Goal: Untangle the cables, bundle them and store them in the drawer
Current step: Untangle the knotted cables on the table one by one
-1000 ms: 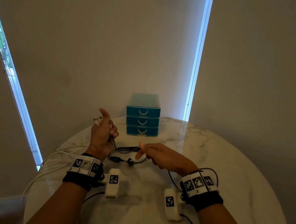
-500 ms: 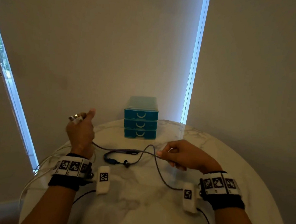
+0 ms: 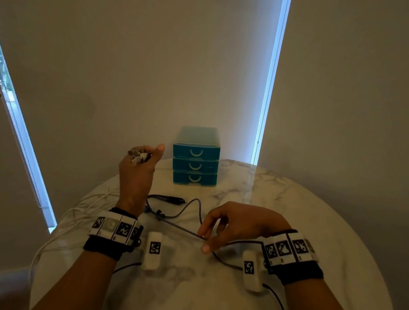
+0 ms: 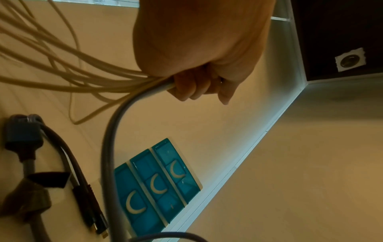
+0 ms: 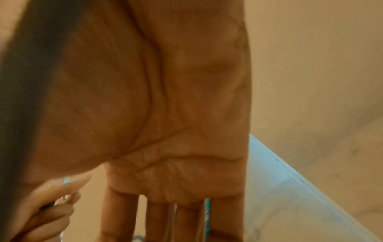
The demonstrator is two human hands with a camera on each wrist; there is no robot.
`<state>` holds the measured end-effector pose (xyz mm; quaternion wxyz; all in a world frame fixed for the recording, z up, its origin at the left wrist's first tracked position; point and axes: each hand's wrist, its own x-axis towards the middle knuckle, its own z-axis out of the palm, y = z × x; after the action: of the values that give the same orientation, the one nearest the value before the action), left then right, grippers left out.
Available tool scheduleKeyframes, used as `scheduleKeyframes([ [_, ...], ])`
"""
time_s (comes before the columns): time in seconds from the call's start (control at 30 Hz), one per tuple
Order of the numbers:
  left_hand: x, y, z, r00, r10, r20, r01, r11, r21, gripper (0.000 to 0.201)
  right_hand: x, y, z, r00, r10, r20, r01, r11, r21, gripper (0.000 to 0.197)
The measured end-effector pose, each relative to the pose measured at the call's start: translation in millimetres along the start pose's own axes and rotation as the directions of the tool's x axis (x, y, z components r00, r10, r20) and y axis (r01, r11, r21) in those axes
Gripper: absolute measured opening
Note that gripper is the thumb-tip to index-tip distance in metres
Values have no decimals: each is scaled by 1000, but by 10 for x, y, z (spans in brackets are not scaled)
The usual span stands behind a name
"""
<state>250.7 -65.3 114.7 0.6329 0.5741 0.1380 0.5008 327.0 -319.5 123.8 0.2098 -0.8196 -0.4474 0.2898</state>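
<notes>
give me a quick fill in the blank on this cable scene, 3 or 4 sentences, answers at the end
1. The teal drawer unit at the far side of the table has ____ drawers, all closed.
2. The left hand is raised and grips a bunch of ____-coloured cables plus a grey one.
3. The right hand pinches the grey cable between thumb and ____.
4. The drawer handles are shaped like a ____.

Missing words: three; white; forefinger; crescent
</notes>
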Motion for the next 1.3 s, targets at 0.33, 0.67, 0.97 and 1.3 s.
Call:
scheduleKeyframes([
  [0.33,271,59,-356,942,78,-327,-71,997,33,21,-259,254,-317,915,-51,-401,142,969,202,12],
  [0.67,-354,205,120,589,-337,734,-222,806,549,11,125,137,-73,819,-221,-530,297,953,62,20],
  [0.97,-259,243,58,781,-259,568,-44,885,464,25,217,223,-55,699,-70,-712,474,791,388,39],
  [1.3,-138,-82,33,718,-490,495,-182,553,813,47,189,85,21,786,-83,-613,441,770,461,36],
])
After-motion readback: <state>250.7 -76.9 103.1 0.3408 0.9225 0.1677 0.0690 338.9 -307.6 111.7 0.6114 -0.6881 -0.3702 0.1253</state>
